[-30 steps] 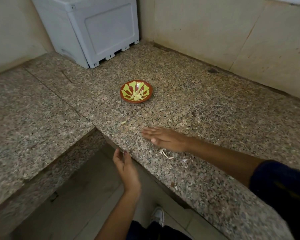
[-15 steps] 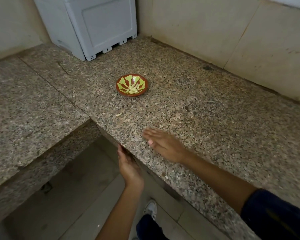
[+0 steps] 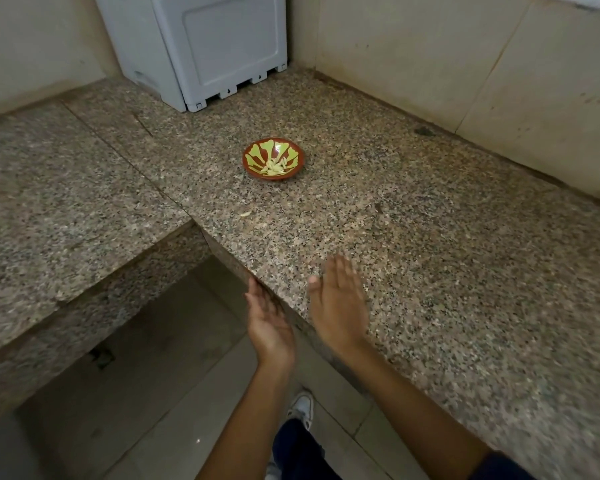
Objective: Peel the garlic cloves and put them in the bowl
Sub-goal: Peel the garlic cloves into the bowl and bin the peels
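A small red bowl [image 3: 293,154] with a green leaf pattern stands on the granite counter [image 3: 430,254], and several peeled garlic cloves [image 3: 275,167] lie in it. My right hand [image 3: 338,303] lies flat with straight fingers on the counter near its front edge. Just below that edge my left hand [image 3: 269,318] is cupped palm up, fingers relaxed, against the counter's rim. A single pale scrap of garlic skin [image 3: 246,214] lies between the bowl and my hands.
A grey plastic box [image 3: 201,46] stands in the back corner against the tiled walls. A lower granite slab [image 3: 59,202] runs off to the left. Tiled floor and my white shoe [image 3: 302,407] show below the counter edge.
My right hand has swept along the counter towards its front edge. The skin scraps seen beside it earlier are gone from the surface. My left hand rose against the rim.
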